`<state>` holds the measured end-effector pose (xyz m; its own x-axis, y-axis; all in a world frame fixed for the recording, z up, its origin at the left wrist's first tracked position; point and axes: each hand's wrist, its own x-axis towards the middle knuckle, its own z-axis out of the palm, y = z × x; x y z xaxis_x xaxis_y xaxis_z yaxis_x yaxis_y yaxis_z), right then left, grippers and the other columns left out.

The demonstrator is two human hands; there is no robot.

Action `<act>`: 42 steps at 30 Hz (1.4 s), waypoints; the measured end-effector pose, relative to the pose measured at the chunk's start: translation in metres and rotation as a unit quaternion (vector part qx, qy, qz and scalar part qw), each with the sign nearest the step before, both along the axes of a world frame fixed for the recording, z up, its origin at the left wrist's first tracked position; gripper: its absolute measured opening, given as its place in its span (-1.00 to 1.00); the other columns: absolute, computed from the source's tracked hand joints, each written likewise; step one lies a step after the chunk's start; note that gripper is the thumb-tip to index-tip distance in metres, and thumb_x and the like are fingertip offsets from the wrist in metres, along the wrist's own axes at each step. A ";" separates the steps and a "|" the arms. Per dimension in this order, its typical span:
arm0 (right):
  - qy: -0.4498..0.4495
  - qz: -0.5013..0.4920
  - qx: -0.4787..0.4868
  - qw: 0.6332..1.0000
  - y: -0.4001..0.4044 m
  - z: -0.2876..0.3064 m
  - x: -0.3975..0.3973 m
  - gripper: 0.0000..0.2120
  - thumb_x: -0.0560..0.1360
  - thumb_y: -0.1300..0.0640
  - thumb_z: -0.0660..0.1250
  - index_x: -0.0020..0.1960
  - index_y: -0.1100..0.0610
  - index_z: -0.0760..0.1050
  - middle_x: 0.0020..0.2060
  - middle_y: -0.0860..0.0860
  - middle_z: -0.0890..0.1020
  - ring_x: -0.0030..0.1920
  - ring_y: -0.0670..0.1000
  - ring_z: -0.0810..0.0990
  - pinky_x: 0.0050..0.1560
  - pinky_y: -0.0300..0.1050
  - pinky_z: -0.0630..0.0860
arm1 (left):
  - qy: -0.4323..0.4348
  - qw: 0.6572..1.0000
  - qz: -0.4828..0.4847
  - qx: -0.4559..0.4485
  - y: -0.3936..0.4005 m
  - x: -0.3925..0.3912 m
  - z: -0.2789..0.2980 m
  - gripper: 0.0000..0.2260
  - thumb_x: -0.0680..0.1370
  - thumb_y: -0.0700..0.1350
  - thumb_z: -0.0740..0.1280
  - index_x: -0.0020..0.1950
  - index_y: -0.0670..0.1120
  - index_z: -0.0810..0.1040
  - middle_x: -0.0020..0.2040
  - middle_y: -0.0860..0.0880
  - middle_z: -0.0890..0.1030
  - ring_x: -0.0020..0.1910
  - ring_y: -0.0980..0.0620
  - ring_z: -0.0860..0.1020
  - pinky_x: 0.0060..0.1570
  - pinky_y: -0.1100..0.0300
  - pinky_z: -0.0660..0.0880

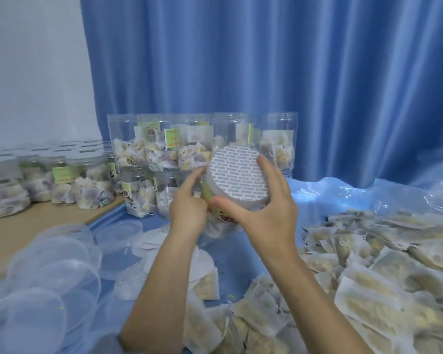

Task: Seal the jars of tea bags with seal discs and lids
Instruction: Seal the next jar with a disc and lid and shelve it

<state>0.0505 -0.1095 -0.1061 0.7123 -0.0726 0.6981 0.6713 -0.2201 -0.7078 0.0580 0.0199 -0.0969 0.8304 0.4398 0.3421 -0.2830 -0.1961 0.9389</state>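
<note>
Clear lids heaped far left on the bench, sealed jars lined up behind them, loose seal discs just right of the lids. Centre, above the bench: left hand curled against the side of a tilted jar, fingertips at its rim; right hand spread wide, thumb and fingers clamped across the jar's mouth, where a printed seal disc sits. Loose tea bags piled right; open filled jars stacked behind the hands.

A pleated blue curtain hangs beside a white wall, behind a wooden tabletop.
</note>
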 end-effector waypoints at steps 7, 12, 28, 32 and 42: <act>0.060 0.176 0.104 0.977 0.021 0.015 -0.021 0.24 -0.08 -0.22 0.59 0.49 -0.17 0.06 0.24 -0.48 0.31 0.30 -0.36 0.34 0.26 -0.36 0.39 | 0.022 0.959 -0.155 0.236 0.041 -0.064 0.047 -0.30 0.16 -0.24 0.62 0.17 0.18 0.42 -0.05 0.33 0.61 -0.07 0.46 0.53 -0.24 0.55 0.44; 0.019 0.310 0.057 0.949 0.057 0.034 -0.034 -0.19 0.04 -0.02 0.63 0.26 -0.06 0.46 0.18 -0.11 0.60 0.22 -0.13 0.54 0.23 -0.14 0.49 | 0.021 0.970 -0.067 0.235 0.089 -0.110 0.057 -0.23 0.04 -0.06 0.66 0.20 0.19 0.45 0.06 0.27 0.61 0.06 0.33 0.54 -0.02 0.43 0.51; 0.019 0.290 -0.179 0.940 0.307 0.062 -0.099 -0.17 0.10 -0.38 0.48 0.27 -0.02 0.45 0.03 -0.12 0.41 -0.01 -0.22 0.40 -0.01 -0.38 0.37 | 0.110 0.980 0.114 0.121 0.304 -0.228 0.055 -0.46 0.15 -0.05 0.62 0.07 0.16 0.56 0.00 0.01 0.66 0.02 0.02 0.60 -0.10 0.14 0.55; 0.074 0.344 -0.157 0.923 0.340 0.043 -0.087 -0.37 0.16 -0.22 0.55 0.17 -0.06 0.51 -0.38 -0.33 0.44 -0.35 -0.46 0.43 -0.39 -0.52 0.35 | 0.117 0.988 0.090 0.052 0.330 -0.218 0.034 -0.42 0.22 -0.19 0.58 0.19 0.03 0.52 -0.07 -0.09 0.67 -0.10 -0.02 0.64 -0.10 0.07 0.56; 0.139 0.305 -0.246 0.910 0.399 0.020 -0.032 -0.44 0.49 0.12 0.35 0.43 0.09 0.23 -0.08 -0.05 0.55 -0.05 -0.05 0.54 -0.02 -0.11 0.55 | 0.073 0.987 0.132 -0.058 0.373 -0.164 -0.009 -0.31 0.45 -0.43 0.33 0.51 -0.08 0.18 0.21 -0.14 0.56 0.20 -0.12 0.54 0.23 0.04 0.44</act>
